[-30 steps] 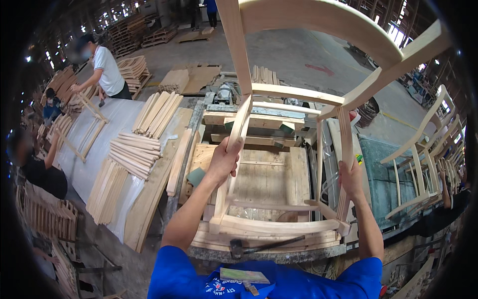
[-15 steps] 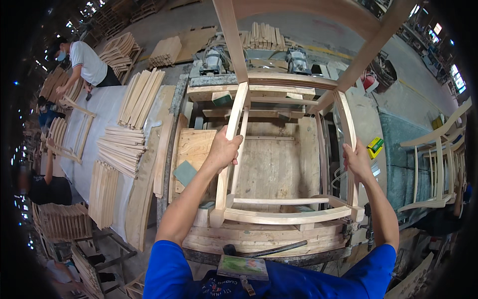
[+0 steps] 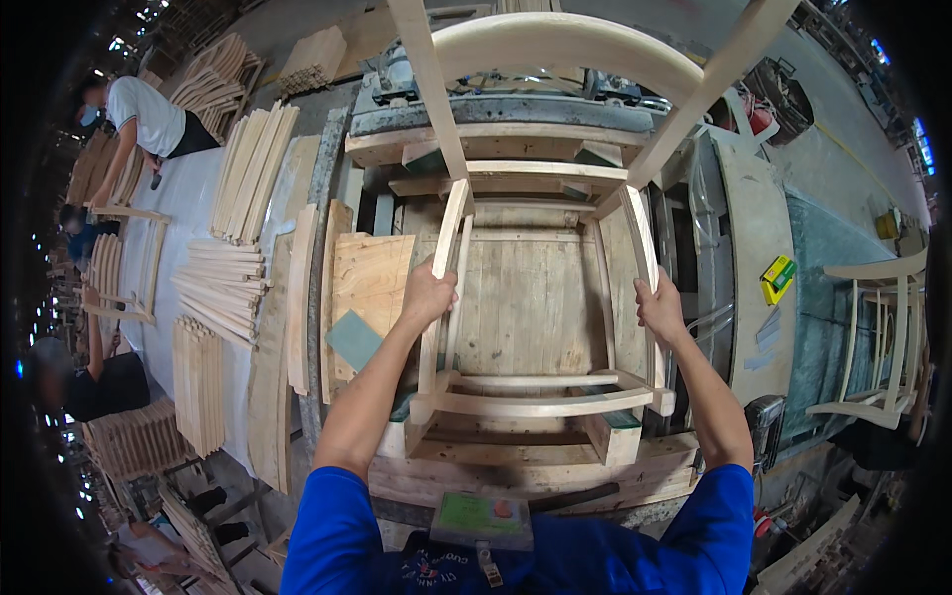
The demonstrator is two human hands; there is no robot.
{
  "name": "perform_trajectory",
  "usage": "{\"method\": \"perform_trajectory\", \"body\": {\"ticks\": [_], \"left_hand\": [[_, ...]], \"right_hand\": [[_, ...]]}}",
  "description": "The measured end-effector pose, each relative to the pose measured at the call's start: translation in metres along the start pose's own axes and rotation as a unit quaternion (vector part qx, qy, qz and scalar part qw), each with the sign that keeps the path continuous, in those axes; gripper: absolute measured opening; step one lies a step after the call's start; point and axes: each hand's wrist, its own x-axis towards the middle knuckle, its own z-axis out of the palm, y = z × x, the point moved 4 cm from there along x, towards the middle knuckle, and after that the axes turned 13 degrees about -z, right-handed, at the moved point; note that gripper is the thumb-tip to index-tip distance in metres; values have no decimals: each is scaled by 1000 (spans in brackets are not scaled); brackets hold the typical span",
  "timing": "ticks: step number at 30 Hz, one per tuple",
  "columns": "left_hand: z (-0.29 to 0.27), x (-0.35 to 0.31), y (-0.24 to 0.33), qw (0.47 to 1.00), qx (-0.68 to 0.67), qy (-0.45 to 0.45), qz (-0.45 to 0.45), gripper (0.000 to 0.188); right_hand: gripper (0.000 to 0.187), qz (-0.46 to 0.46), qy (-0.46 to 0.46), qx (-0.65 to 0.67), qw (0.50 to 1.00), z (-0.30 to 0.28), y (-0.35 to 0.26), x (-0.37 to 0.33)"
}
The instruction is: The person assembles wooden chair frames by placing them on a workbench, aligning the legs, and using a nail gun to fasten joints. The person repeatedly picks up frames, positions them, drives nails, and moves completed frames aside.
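Pointing its curved wooden crosspiece (image 3: 570,43) forward, one pale chair frame (image 3: 547,171) is running lengthwise fore-and-aft; one left hand (image 3: 429,296), one right hand (image 3: 660,308) are clasping two side bars (image 3: 449,233)

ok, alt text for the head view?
Bare-handed left grip and right grip hold opposite sides of a pale wooden chair frame over a workbench. Wooden slats are piled at left; a yellow-green box lies at right.
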Motion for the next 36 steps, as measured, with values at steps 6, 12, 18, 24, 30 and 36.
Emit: {"method": "perform_trajectory", "body": {"ticks": [6, 12, 18, 24, 30, 36], "left_hand": [[-7, -12, 17, 902, 311, 237, 181, 51], [-25, -22, -34, 818, 478, 300, 109, 97], [-24, -18, -47, 835, 453, 265, 162, 93], [-23, -25, -61, 832, 470, 274, 105, 97], [-30, -32, -63, 862, 403, 284, 118, 98], [-21, -34, -53, 878, 364, 288, 116, 101]], "right_hand": [[55, 31, -4, 53, 998, 31, 26, 3], [63, 1, -62, -78, 995, 67, 13, -43], [41, 38, -37, -1, 999, 65, 14, -55], [45, 44, -43, 22, 998, 68, 20, -58], [66, 61, -78, 56, 994, 45, 39, -53], [88, 54, 170, 164, 970, -31, 78, -38]]}}
